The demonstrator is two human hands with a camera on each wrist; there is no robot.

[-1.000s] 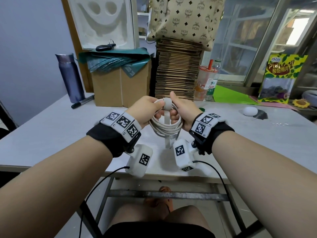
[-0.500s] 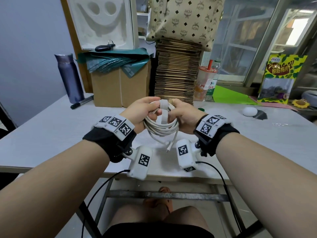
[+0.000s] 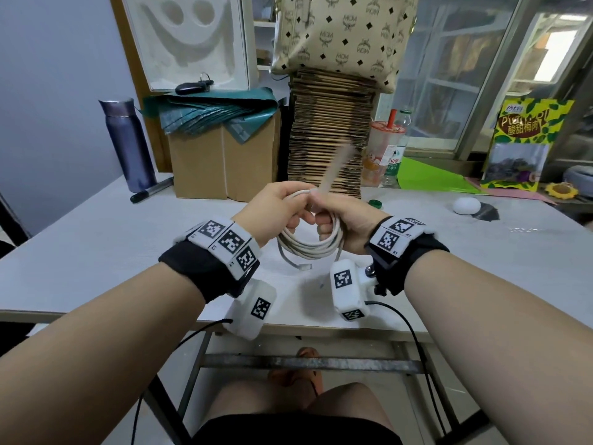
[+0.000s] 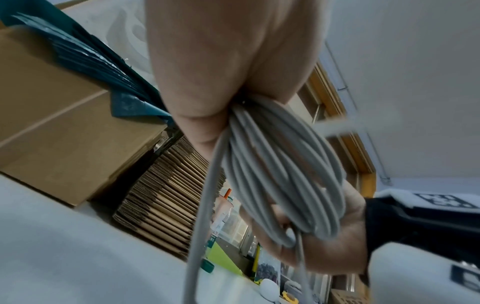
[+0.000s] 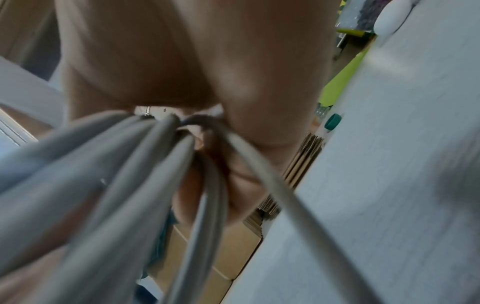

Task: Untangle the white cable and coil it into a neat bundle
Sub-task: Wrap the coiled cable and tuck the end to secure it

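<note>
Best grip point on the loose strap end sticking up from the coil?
Pinch the strap near its base, just above the coiled white cable, coming from above and the far side. It rises tilted away from the hands, blurred, with its tip free; the left hand and right hand crowd the near side.

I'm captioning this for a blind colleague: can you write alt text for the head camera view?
Over a white table, the left hand and right hand hold a coiled white cable, the right hand pinching a blurred strap that sticks up. A cardboard box and purple flask stand behind.
</note>
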